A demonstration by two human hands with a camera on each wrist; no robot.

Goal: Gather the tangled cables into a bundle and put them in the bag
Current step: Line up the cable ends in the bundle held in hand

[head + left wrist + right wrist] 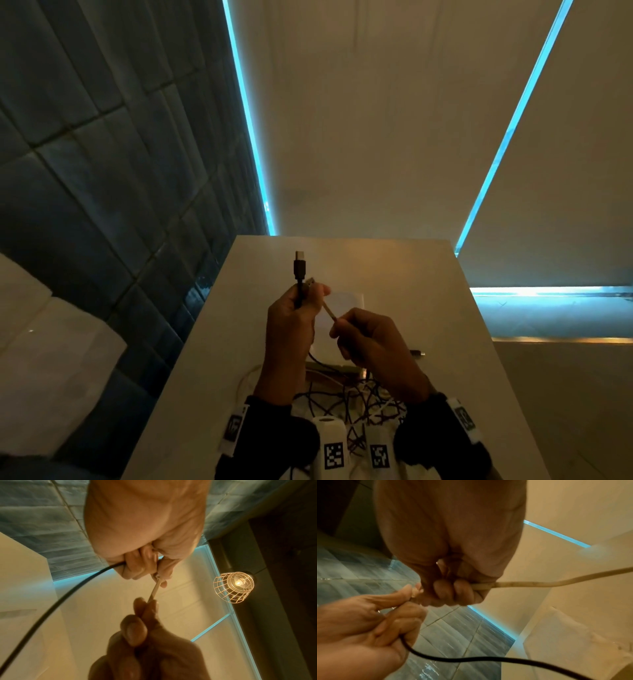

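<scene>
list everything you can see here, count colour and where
black cable: one, black, plug end upright above the left hand, cord running down from it
pale cable: one, cream, stretched between the two hands
cable tangle: count unclear, dark and white strands, on the table under the wrists
loose plug: one, dark, on the table right of the right hand
table: one, white, centre
tiled wall: one, blue-grey, left
light strips: several, cyan, along the wall edges
caged lamp: one, lit bulb in wire cage, seen from the left wrist
left hand: grips the black cable and the pale cable's end
right hand: pinches the pale cable
</scene>
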